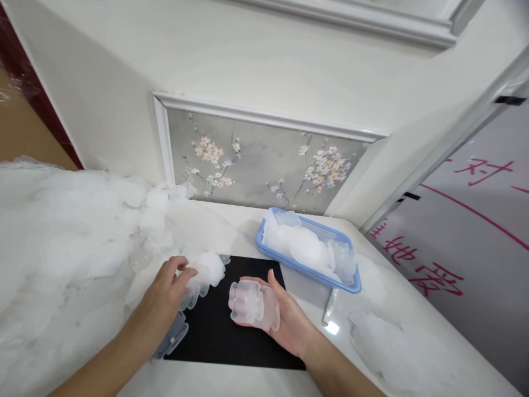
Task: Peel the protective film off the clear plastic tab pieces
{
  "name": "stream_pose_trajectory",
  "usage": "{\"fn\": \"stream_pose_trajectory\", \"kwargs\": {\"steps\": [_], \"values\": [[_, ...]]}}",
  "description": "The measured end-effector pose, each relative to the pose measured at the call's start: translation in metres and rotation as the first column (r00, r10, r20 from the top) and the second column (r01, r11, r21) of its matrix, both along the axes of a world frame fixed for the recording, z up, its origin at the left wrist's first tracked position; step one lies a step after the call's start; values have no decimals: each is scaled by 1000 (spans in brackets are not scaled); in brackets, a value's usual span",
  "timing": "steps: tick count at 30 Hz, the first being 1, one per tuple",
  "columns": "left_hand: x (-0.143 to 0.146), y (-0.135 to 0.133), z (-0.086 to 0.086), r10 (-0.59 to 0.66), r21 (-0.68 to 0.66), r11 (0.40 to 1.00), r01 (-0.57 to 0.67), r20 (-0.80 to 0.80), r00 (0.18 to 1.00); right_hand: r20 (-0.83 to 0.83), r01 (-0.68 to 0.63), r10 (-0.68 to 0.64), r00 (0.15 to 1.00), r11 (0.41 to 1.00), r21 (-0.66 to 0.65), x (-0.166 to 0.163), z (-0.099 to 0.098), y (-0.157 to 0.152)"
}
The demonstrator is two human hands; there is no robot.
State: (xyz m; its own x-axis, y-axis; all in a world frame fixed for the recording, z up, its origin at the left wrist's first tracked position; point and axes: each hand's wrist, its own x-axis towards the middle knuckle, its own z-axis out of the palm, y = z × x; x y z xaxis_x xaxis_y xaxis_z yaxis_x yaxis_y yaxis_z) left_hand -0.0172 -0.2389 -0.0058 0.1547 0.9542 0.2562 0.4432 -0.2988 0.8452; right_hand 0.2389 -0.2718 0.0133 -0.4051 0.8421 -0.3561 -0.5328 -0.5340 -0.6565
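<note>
My right hand (289, 317) is turned palm up over the black mat (243, 350). On its palm and fingers lie a few thin, frosted plastic pieces (248, 302) with wavy edges and small dark dots at the corners, overlapping one another. My left hand (169, 284) is at the mat's left edge, fingers bent and a little apart, beside a heap of similar frosted pieces (211, 267). Whether its fingertips touch the heap is hard to tell. Below that hand, another clear piece (176, 333) lies partly on the mat.
A large pile of translucent white pieces (53, 248) covers the left side of the white table. Behind the mat sits a blue basket (351, 284) with more pieces inside. A flat strip (330, 306) and a clear bag (392, 347) lie at right. A flowered panel (264, 160) stands behind.
</note>
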Motion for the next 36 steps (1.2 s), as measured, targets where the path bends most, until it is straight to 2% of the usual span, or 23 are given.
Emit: {"fn": "stream_pose_trajectory", "kwargs": {"steps": [3, 6, 8, 10, 11, 13, 16, 18, 20, 22, 24, 26, 27, 29, 32, 36], "values": [[0, -3, 14, -49, -62, 997, 50, 29, 998, 32, 8, -8, 999, 1000, 6, 0, -1, -1], [5, -9, 30, -32, -70, 997, 30, -15, 999, 75, 31, -32, 997, 999, 15, -1, -3, -3], [9, -14, 37, 12, -152, 988, -18, -45, 999, 93, 42, -44, 995, 999, 22, -2, -3, -3], [14, -18, 37, 19, -286, 958, -21, -9, 1000, 99, 26, -31, 995, 998, 49, -3, -2, -4], [16, -20, 35, 6, -359, 933, 11, 48, 999, 105, 16, -23, 994, 998, 69, -4, 0, -4], [20, -22, 27, -38, -494, 855, 156, 240, 970, 137, 10, -24, 990, 995, 101, -5, 3, -4], [26, -26, 19, -37, -593, 686, 422, 551, 834, 223, 74, -108, 969, 985, 156, -6, 5, -3], [28, -27, 19, 4, -605, 604, 519, 653, 757, 261, 146, -209, 942, 959, 243, -4, 4, -2], [29, -28, 23, 37, -618, 557, 555, 685, 727, 332, 180, -321, 887, 902, 392, -1, 2, -1], [30, -28, 28, 44, -624, 532, 573, 696, 716, 490, 85, -405, 772, 830, 551, 4, 0, 0], [30, -27, 30, 49, -619, 522, 587, 708, 704, 648, -133, -480, 592, 734, 666, 8, 0, 0], [30, -27, 29, 58, -608, 517, 602, 727, 684, 706, -369, -561, 433, 604, 707, 10, 0, -2], [30, -27, 28, 66, -603, 517, 608, 736, 674, 704, -467, -596, 385, 532, 706, 10, 0, -3], [30, -28, 26, 75, -589, 517, 621, 754, 652, 697, -614, -633, 336, 414, 672, 9, -1, -6], [31, -29, 26, 88, -580, 518, 629, 768, 635, 714, -743, -633, 297, 316, 590, 6, -2, -10], [33, -31, 30, 90, -583, 493, 646, 773, 629, 671, -836, -689, 274, 175, 521, -2, -3, -13]]}}
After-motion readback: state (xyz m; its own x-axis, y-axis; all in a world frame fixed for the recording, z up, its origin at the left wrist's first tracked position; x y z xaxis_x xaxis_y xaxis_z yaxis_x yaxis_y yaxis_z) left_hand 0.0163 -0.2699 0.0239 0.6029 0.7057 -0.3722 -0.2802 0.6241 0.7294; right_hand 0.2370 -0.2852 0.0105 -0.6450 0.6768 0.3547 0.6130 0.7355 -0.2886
